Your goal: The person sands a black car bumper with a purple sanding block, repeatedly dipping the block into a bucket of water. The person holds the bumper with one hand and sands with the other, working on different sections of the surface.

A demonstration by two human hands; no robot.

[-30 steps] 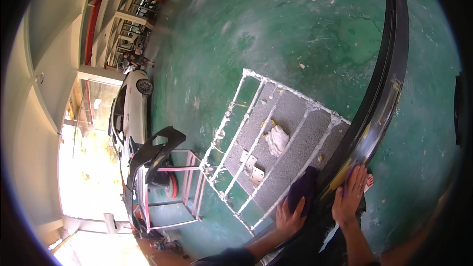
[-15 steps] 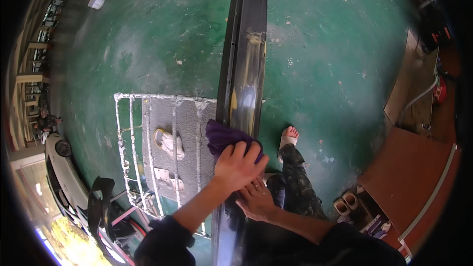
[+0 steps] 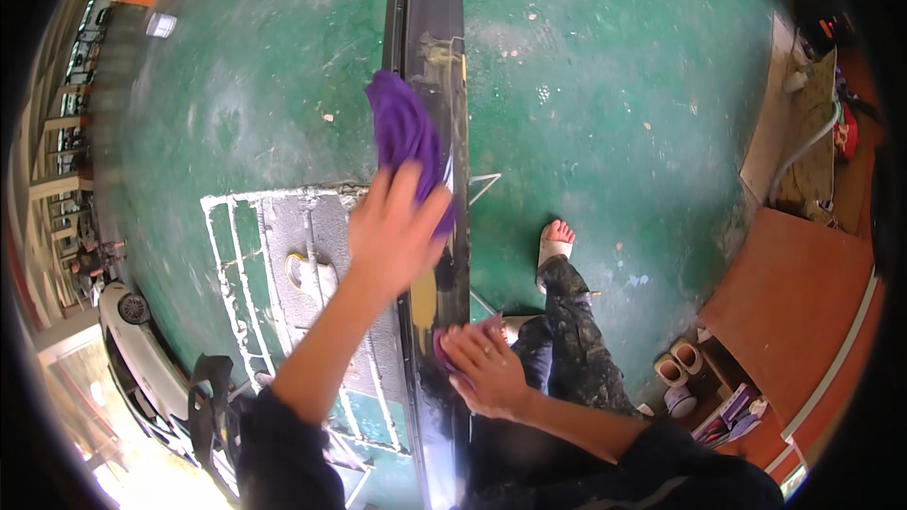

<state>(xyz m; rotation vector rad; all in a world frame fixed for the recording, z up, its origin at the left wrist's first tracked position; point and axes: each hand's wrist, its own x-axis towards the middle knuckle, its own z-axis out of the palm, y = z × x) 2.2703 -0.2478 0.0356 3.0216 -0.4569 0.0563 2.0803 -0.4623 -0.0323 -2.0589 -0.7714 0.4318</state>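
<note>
A long dark panel [image 3: 433, 14] runs away from me through the middle of the view, with tan patches [image 3: 424, 307] on its surface. My left hand [image 3: 395, 227] holds a bunched purple cloth [image 3: 406, 127] against the panel's left and top side, fingers bent over its near end. Closer to me, my right hand [image 3: 487, 373] presses on the panel with its fingers over a pinkish-purple piece [image 3: 442, 351]. Whether that piece is a cloth or a pad I cannot tell; most of it is hidden under the hand.
A white-crusted metal rack [image 3: 231, 264] with a grey board stands left of the panel, a whitish roll-like thing [image 3: 316, 276] on it. Right of it are my sandalled foot [image 3: 556, 241], brown boards [image 3: 770, 288] and a pair of shoes [image 3: 678, 364]. A car [image 3: 142, 345] is far left.
My left hand has slid the purple cloth forward along the panel, away from my right hand. A pinkish-purple piece now shows under my right hand. The whole view has shifted slightly.
</note>
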